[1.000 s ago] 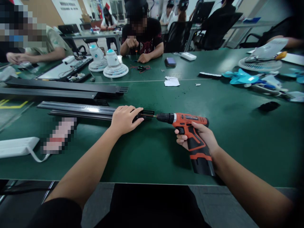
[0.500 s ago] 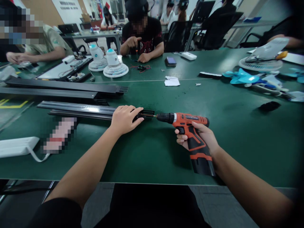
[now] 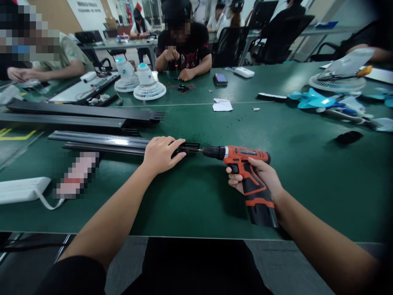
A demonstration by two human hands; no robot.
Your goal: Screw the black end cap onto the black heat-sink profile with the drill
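Observation:
A long black metal rail (image 3: 101, 143) lies across the green table (image 3: 190, 196). My left hand (image 3: 161, 155) is closed over the rail near its right end, pressing it down. My right hand (image 3: 260, 174) is wrapped round the grip of an orange and black cordless drill (image 3: 245, 170). The drill lies level and points left, and its bit meets the rail's end cap (image 3: 192, 146) just past my left fingertips.
More black rails (image 3: 82, 111) lie further back on the left. Two small white fans (image 3: 144, 84) stand behind them, blue fan parts (image 3: 319, 102) on the right. A white power strip (image 3: 21, 190) sits near left. A person in a black shirt (image 3: 187, 45) works opposite, another at far left.
My hands, the drill and the rail have held still. The person opposite has shifted a raised hand slightly.

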